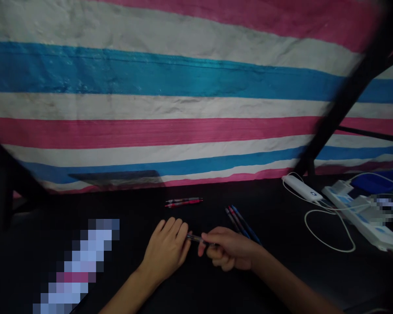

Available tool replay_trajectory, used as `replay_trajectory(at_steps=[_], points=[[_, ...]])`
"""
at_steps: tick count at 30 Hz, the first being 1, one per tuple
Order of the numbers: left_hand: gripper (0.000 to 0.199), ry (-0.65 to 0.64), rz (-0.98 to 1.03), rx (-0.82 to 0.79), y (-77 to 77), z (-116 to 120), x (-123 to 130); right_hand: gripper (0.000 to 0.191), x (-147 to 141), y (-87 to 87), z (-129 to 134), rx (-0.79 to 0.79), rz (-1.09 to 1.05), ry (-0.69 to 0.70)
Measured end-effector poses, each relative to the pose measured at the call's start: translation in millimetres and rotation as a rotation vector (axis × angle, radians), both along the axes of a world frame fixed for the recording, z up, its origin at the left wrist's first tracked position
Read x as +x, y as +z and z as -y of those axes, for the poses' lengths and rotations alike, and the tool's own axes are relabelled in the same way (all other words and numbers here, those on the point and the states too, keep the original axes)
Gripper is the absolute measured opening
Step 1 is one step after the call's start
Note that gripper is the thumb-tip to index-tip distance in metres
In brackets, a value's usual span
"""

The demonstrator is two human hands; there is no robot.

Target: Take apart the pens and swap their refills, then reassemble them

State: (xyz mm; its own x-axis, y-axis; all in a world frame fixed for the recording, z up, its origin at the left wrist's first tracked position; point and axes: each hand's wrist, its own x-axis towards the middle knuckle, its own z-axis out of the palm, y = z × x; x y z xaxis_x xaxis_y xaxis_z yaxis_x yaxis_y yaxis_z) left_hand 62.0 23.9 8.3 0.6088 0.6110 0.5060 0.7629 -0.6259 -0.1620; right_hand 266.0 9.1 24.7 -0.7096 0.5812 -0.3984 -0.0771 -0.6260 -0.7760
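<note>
Spanning the gap between the two hands, a slim pen [194, 238] has one end in the closed left hand [168, 245] and the other pinched by the right hand [231, 248]. Beneath them spreads a dark, dim table [183, 290]. Beyond the left hand lie two pens [184, 202]; just beyond the right hand, a fanned group of pens [242, 223]. Farther right of that hand sit a white power strip [363, 218] and looping cable [330, 250]. Behind everything hangs a wrinkled pink, blue and white striped sheet [183, 78], flanked by black frame bars [342, 102].
</note>
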Motion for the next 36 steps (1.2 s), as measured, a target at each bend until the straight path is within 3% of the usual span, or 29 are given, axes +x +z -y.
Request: replay_trajectory(at_steps=[4, 7, 13, 20, 21, 23, 25, 28, 30, 32, 36], points=[[0.025, -0.01, 0.056, 0.144, -1.8, -4.4, -0.5, 0.03, -4.2, -5.2, 0.6, -0.058, -0.098, 0.032], [0.031, -0.017, 0.059, 0.209, -5.0, -8.3, -1.7, 0.028, -13.9, -10.7, 5.1, 0.003, -0.059, -0.068], [0.03, 0.015, -0.02, 0.18, -4.5, -7.6, -1.9, 0.026, -20.7, -9.9, 9.6, 0.102, 0.085, -0.218], [0.01, -0.062, -0.119, 0.056, -6.1, 9.1, 14.3, 0.003, -14.2, -1.6, 7.4, 0.482, 0.347, -0.073], [0.01, -0.069, -0.132, 0.04, -7.3, 10.2, 15.7, 0.008, -15.0, -1.0, 8.5, 0.516, 0.375, -0.053], [0.012, -0.087, -0.14, 0.03, -8.9, 10.3, 16.2, 0.014, -16.3, -0.4, 10.0, 0.463, 0.354, -0.054], [0.015, -0.125, -0.123, 0.051, -9.3, 8.4, 14.4, 0.016, -15.8, -0.3, 9.4, 0.276, 0.23, -0.014], [0.012, -0.176, -0.094, 0.102, -9.0, 5.8, 11.1, 0.022, -13.2, -0.6, 5.8, 0.038, 0.044, 0.172], [0.012, -0.196, -0.09, 0.13, -9.8, 5.8, 10.8, 0.026, -13.4, -1.4, 4.9, 0.039, 0.093, 0.271], [0.019, -0.19, -0.091, 0.143, -11.9, 7.1, 12.2, 0.027, -16.7, -2.7, 7.5, 0.239, 0.31, 0.26], [0.024, -0.094, -0.097, 0.073, -16.2, 10.6, 18.9, 0.021, -27.9, -6.6, 19.8, 0.931, 0.893, 0.021]])
